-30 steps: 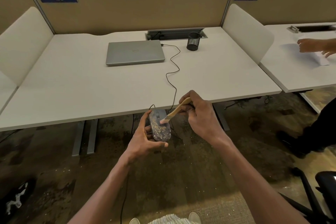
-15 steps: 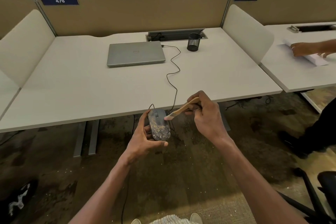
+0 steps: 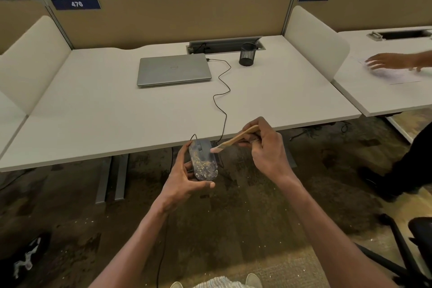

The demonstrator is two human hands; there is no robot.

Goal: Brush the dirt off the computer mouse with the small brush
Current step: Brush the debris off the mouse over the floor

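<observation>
A dark computer mouse [image 3: 203, 161], speckled with yellowish dirt, is held in front of the desk's near edge. My left hand [image 3: 183, 177] grips it from the left and below, thumb under its near end. My right hand [image 3: 264, 147] pinches a small brush [image 3: 236, 140] by its wooden handle. The pale bristles touch the mouse's upper right side near the scroll wheel. The mouse's black cable [image 3: 223, 96] runs across the desk to the laptop.
A closed grey laptop [image 3: 174, 69] and a black mesh pen cup [image 3: 247, 54] sit on the white desk [image 3: 93, 110]. Another person's hand [image 3: 385, 61] moves over papers on the right desk. An office chair [image 3: 413, 248] stands lower right.
The brush has swept from the middle of the mouse up and to the right, with my right hand drawing away rightward. The other person's hand has shifted on the right desk.
</observation>
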